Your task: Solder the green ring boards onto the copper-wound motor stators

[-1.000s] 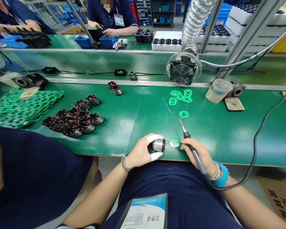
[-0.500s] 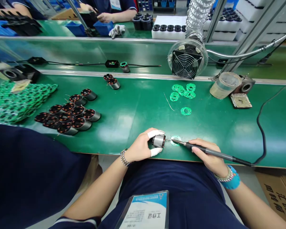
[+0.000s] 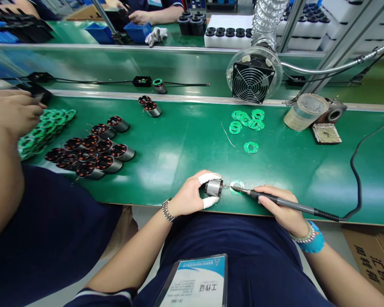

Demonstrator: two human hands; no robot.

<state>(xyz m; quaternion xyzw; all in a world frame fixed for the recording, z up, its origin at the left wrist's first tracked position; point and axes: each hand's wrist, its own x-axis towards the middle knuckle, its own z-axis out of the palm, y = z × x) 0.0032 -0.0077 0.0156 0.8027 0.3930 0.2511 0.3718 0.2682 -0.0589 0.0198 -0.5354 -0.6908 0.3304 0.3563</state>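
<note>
Near the front edge of the green bench, my left hand (image 3: 192, 192) grips a motor stator (image 3: 213, 188) lying on its side, with finger cots on the thumb and a finger. Thin wire ends stick out of the stator's right side. Just right of them lies a ring-shaped green circuit board (image 3: 237, 187). My right hand (image 3: 283, 209) is closed around a soldering iron (image 3: 284, 203). The iron's tip reaches over the ring board beside the wire ends; whether it touches them I cannot make out.
Several green ring boards (image 3: 248, 120) and a solder wire (image 3: 228, 134) lie beyond my hands. Grouped stators (image 3: 89, 154) stand left. A fan (image 3: 252, 81) hangs above the bench. A plastic cup (image 3: 305, 111) and sponge tray (image 3: 327, 133) sit right. A co-worker's arm (image 3: 3, 140) reaches over stacked boards (image 3: 46, 130).
A co-worker's arm has come in at the left over the stacked boards. The view has shifted slightly. My hands hold the stator and soldering iron almost unchanged.
</note>
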